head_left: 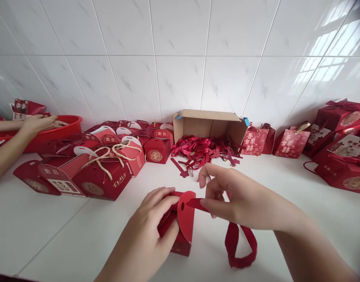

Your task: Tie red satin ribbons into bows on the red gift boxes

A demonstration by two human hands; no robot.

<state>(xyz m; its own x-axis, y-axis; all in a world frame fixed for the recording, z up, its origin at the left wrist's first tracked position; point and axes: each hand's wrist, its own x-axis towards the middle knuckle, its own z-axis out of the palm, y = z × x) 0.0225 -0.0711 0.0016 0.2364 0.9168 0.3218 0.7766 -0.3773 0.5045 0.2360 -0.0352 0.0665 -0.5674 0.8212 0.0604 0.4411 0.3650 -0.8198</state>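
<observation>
A small red box (180, 248) stands on the bench (89, 239), near centre. Left hand (152, 221): fingers curved part-open, gripping its top. Right hand (237, 199): fingers pinched shut on a red ribbon (195, 203), tip at the flap (186, 221) hole. Risks, as judged: limp ribbon may buckle there; excess grip may crease the box. Legible: "百年好合", left roped carton (106, 180); "吾家有囍", far-right card (292, 144).

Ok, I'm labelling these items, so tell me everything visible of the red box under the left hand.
The small red box looks like folded card, with a brighter, rounded, raised flap pierced by a dark hole. It stands on the white tabletop, its far side hidden. The left hand holds it, fingers across its top. A red ribbon, pinched by the right hand, has its tip at the hole.
</observation>
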